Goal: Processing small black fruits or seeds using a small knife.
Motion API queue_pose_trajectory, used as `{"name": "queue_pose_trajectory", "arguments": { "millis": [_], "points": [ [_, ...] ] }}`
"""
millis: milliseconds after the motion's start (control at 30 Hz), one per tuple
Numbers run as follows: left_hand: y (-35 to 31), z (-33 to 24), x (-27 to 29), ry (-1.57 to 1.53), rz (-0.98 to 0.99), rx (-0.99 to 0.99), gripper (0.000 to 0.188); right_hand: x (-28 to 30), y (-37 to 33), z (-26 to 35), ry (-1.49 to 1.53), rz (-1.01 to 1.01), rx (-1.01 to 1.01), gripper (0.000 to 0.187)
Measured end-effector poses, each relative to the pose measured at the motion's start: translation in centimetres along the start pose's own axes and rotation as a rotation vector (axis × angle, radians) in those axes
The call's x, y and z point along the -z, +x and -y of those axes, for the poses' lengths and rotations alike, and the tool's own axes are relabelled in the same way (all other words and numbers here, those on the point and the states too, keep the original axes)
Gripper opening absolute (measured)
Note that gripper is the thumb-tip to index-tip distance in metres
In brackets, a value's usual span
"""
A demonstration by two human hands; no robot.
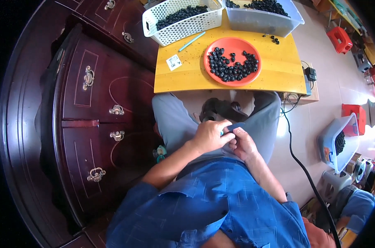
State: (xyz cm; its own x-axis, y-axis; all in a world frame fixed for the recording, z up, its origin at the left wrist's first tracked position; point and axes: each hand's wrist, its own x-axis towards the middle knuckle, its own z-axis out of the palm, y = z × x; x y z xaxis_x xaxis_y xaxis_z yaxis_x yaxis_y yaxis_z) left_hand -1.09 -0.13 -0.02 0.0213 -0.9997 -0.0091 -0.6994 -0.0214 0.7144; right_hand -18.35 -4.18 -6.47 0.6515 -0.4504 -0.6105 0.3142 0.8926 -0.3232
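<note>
Both hands meet over my lap, between my grey trouser legs. My left hand [210, 135] is closed around a small teal object [221, 133], of which only a sliver shows between the fingers. My right hand [242, 142] pinches at the same spot, fingertips touching the left hand and a blue-grey strip [236, 126]. Ahead on the yellow table [278, 70] lies an orange plate [233, 42] holding several small black rings in a loose arc.
A white perforated basket [183, 25] and a clear tub [261, 20], both with black rings, stand at the table's far edge. A teal stick [192, 41] and small card [173, 62] lie nearby. A dark wooden cabinet [92, 107] stands at left; a black cable [303, 165] runs at right.
</note>
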Motion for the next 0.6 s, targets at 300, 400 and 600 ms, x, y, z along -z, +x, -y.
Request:
{"name": "queue_pose_trajectory", "arguments": {
  "millis": [300,400,600],
  "points": [
    [0.2,0.5,0.8,-0.299,-0.070,-0.016,0.017,-0.6,-0.2,0.7,0.190,0.207,-0.085,0.029],
    [0.2,0.8,0.4,-0.329,-0.075,-0.012,0.013,-0.3,-0.2,0.6,0.229,0.229,-0.118,0.038],
    [0.0,0.2,0.8,-0.379,-0.055,-0.015,0.015,-0.7,-0.6,0.6,0.197,0.249,-0.053,0.041]
  ]
}}
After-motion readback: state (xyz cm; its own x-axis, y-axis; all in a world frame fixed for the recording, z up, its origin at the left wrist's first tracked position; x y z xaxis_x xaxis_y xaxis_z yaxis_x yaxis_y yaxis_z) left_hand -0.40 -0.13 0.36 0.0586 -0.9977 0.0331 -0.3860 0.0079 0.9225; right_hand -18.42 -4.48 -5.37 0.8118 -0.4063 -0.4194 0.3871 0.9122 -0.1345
